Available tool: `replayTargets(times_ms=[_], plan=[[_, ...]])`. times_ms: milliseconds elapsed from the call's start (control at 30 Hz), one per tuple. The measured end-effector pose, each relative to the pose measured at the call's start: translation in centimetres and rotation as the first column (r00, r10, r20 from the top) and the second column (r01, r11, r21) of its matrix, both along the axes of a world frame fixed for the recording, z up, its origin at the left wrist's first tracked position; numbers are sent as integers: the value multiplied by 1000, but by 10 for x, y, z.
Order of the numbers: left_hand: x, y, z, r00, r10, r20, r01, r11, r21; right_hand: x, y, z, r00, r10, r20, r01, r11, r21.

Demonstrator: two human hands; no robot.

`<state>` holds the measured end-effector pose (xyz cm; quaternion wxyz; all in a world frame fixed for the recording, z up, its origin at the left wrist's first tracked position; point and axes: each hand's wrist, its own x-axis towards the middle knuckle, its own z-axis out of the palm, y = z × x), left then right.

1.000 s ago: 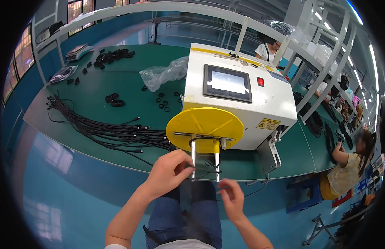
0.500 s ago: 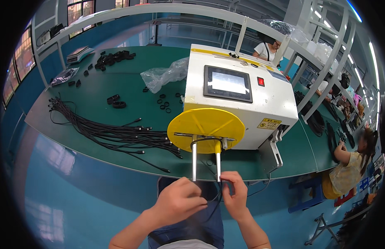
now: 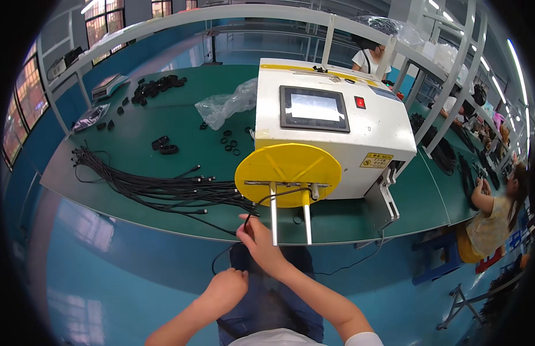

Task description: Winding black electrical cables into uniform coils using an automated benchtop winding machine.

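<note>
A black cable (image 3: 267,199) runs from the yellow disc (image 3: 287,158) on the machine's front, past its two metal posts, down to my right hand (image 3: 261,245). Thumb and fingers of that hand pinch the cable just left of the left post. Below and to the left, my left hand (image 3: 226,290) is closed in front of my lap. A slack loop of the cable hangs beside it and its end goes out of sight behind the fist.
A white machine (image 3: 348,164) with a screen (image 3: 313,109) stands on the green table (image 3: 163,124). A bundle of black cables (image 3: 146,181) lies to the left. Black rings (image 3: 231,143), a clear plastic bag (image 3: 230,104) and a black pile (image 3: 158,86) lie behind. A co-worker (image 3: 495,216) sits at right.
My right hand has moved left across the posts, bringing the cable with it. My left hand has dropped down and left. The cable now bends left around the posts.
</note>
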<state>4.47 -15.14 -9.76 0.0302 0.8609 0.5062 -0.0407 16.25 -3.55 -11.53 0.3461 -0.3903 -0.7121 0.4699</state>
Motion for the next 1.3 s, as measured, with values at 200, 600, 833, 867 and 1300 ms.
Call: replayTargets(times_ms=[200,600,833,867,1300], plan=[[-37,-33,100,842,-80,534,147,985,-85,-35,14,-3,985,27,-172,-57,983,-176],[-58,28,-25,-74,627,776,110,778,-618,-58,35,16,948,117,-296,-18,948,317],[-115,-40,-18,414,745,523,-304,654,-692,-59,38,14,908,160,-387,-274,926,-260],[-128,-51,-21,283,774,566,-404,631,-662,-59,38,13,903,142,-405,-263,929,-262],[-251,-137,-137,680,706,199,-715,698,-30,-68,27,14,777,-8,-629,-317,858,-403]])
